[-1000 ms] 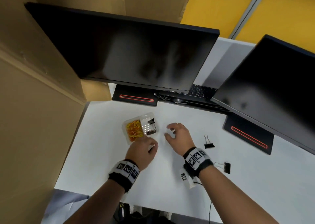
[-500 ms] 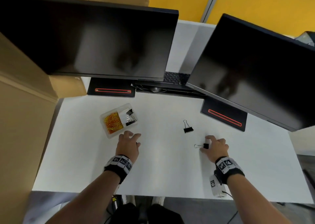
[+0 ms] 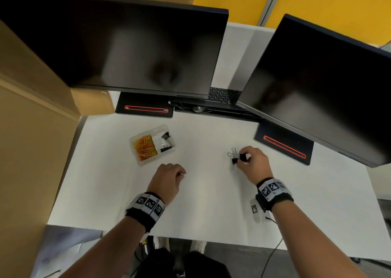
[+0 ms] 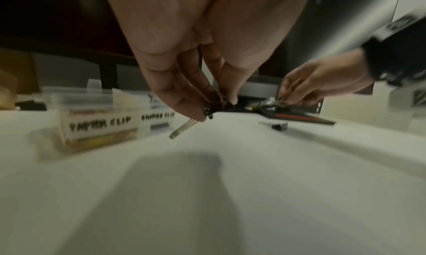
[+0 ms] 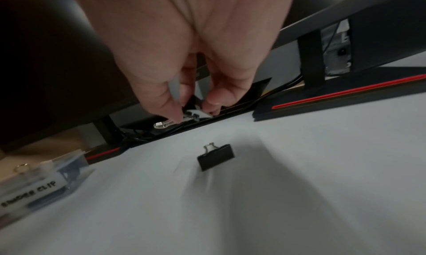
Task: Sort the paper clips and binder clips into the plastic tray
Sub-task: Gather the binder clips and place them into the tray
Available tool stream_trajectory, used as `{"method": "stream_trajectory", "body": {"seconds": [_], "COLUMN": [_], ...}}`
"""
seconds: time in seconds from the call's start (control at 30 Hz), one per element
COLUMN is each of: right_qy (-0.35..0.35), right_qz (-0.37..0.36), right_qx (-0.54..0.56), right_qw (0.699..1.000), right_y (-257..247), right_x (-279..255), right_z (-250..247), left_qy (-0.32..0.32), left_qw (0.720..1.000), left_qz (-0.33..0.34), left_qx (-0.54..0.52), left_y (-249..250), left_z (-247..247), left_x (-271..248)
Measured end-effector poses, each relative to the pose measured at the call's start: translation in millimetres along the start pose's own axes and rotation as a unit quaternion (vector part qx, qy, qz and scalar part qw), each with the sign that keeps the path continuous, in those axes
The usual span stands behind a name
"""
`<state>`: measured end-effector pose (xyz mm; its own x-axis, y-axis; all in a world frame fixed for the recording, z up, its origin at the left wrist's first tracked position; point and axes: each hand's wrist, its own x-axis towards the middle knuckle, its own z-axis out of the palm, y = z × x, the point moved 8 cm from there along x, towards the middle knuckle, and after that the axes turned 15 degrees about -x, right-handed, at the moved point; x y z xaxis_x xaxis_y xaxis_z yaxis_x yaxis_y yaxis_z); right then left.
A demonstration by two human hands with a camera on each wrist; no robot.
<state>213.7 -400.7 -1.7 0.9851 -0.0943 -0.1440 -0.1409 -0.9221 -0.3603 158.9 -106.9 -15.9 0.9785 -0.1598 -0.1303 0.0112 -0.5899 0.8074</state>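
Note:
A clear plastic tray [image 3: 148,129] lies left of centre on the white desk, with orange paper clips [image 3: 145,147] in its left compartment and black binder clips [image 3: 166,148] in its right one. My left hand [image 3: 179,173] hovers just below the tray with curled fingers. In the left wrist view it [image 4: 214,109] pinches a black binder clip [image 4: 208,111] whose silver handles point down. My right hand [image 3: 243,158] pinches a second binder clip [image 3: 242,156] just above the desk. A third binder clip [image 5: 215,156] lies on the desk under it.
Two dark monitors [image 3: 127,44] [image 3: 328,87] overhang the back of the desk, on black bases with red stripes [image 3: 146,109] [image 3: 284,144]. A keyboard [image 3: 224,95] sits between them. A cardboard wall [image 3: 31,150] bounds the left side. A cable [image 3: 273,252] hangs off the front edge.
My right hand has taken hold of the nearer binder clip and carried it up beside the other one. My left hand's fingers have curled in. The head view has shifted.

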Motion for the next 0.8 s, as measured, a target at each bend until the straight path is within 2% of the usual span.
{"method": "stream_trajectory", "body": {"seconds": [0.07,0.2,0.27,0.47,0.63,0.8], "right_qy": [-0.006,-0.076,-0.078,-0.109,-0.079,-0.057], "right_qz": [-0.006,-0.006,-0.010,-0.022,-0.019,-0.076], "right_qx": [-0.016,-0.116,-0.125,-0.161,-0.118,-0.003], "right_qw": [1.000,0.990,0.989,0.981,0.990,0.995], "right_y": [-8,-5,-6,-8,-17,-86], "right_x": [10,17,16,10,12,16], "right_z": [7,39,47,68,53,31], "left_qy": [0.011,0.028,0.052,0.155,0.149,0.127], "left_qw": [1.000,0.999,0.997,0.983,0.982,0.986], "left_qz": [0.011,0.024,0.023,-0.039,-0.094,-0.101], "left_qx": [-0.017,-0.041,-0.061,-0.087,-0.070,-0.051], "left_y": [10,28,34,17,-13,-29], "left_z": [-8,-31,-50,-105,-110,-108], "left_x": [1,5,14,75,107,107]}}
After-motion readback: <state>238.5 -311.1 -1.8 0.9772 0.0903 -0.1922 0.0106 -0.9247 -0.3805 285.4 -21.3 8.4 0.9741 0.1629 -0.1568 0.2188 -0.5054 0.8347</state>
